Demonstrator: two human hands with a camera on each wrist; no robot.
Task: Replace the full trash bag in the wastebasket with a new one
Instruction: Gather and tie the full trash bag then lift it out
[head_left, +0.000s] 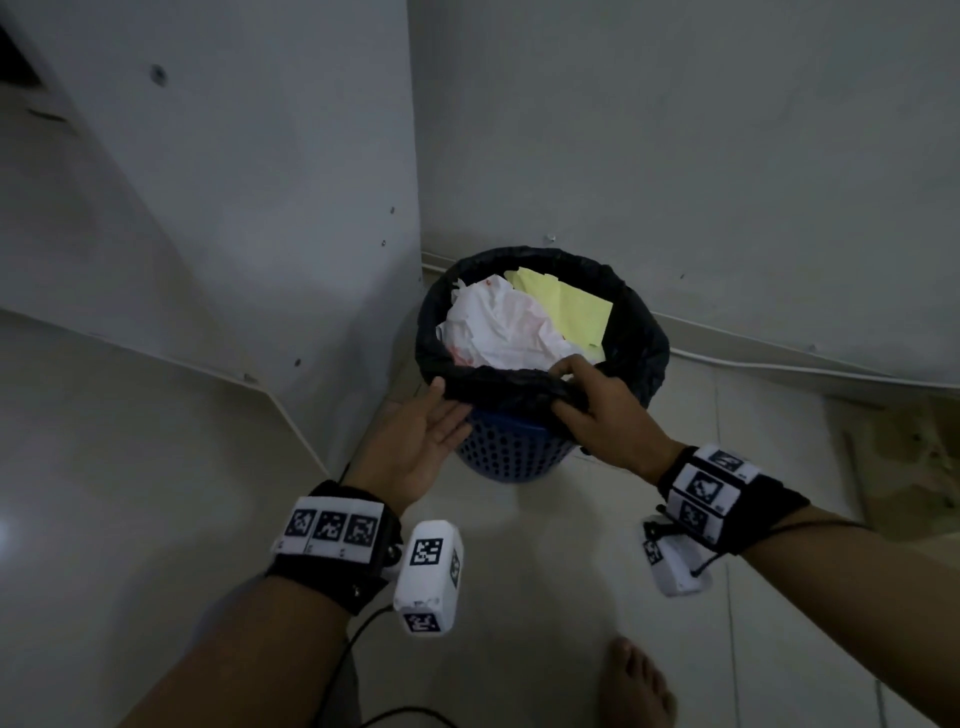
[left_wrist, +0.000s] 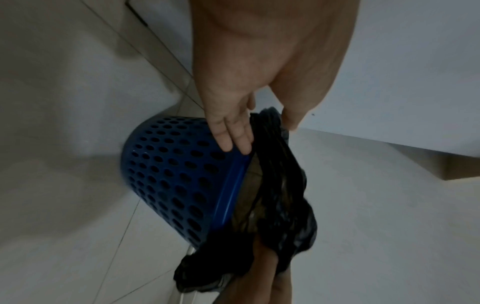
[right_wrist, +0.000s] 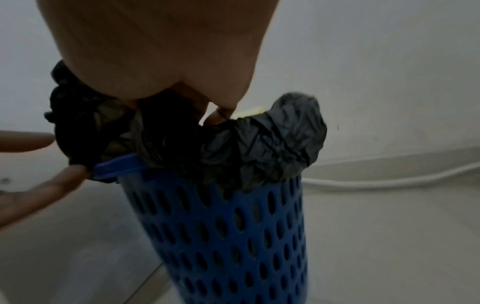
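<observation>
Black plastic trash bag, crumpled and stuffed with white paper and a yellow sheet, sits in the blue perforated plastic wastebasket, which stands on the pale tiled floor in a corner between two grey walls. From the left: the left hand lies flat, palm up, fingers straight, its fingertips touching the basket's wall just under the blue rim, beside the bag's gathered edge; it grips nothing. At the basket's near side the bag's edge has been peeled off the rim, so a strip of blue shows bare there, while round the far side it is folded over the rim. To the right, the right hand is curled round that loosened near edge, pinching a bunch of film. The bag's mouth lies directly ahead of both hands, its long axis upright in the basket, so I'd judge the lift goes straight up, led by the right hand, with the left well placed to steady the basket.
</observation>
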